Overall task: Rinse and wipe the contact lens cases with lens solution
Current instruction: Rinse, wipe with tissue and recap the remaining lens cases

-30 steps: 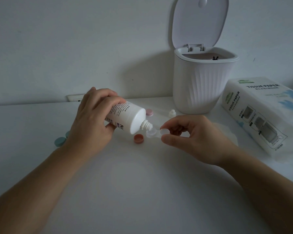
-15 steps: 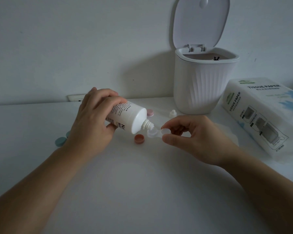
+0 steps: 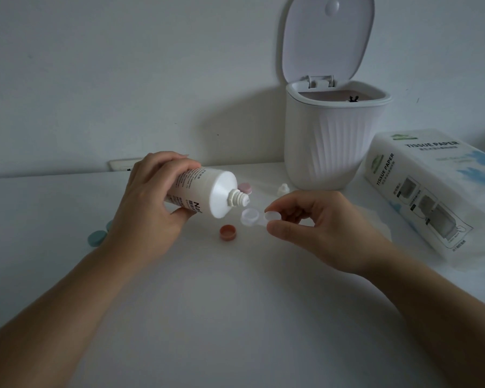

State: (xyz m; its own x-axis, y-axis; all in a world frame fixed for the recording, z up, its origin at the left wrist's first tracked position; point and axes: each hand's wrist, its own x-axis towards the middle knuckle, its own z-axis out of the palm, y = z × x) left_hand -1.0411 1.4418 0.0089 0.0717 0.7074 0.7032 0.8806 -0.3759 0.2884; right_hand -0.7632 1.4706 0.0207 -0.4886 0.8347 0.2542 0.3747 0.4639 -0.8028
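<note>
My left hand (image 3: 149, 203) grips a white lens solution bottle (image 3: 207, 194), tipped on its side with the uncapped nozzle pointing right, just above a clear contact lens case (image 3: 252, 218). My right hand (image 3: 317, 222) pinches the right well of that case between thumb and fingers and holds it above the table. A red-brown lid (image 3: 228, 232) lies on the table below the bottle. A pink lid (image 3: 245, 188) sits behind the nozzle. The bottle's small white cap (image 3: 283, 189) stands near the bin.
A white ribbed bin (image 3: 333, 141) with its lid up stands at the back right. A tissue paper pack (image 3: 437, 191) lies to its right. Teal lids (image 3: 97, 238) rest at the left, partly behind my left wrist. A white tissue (image 3: 375, 219) lies under my right hand.
The bottle's nozzle has lifted slightly away from the case's left well. Both hands stay almost where they were.
</note>
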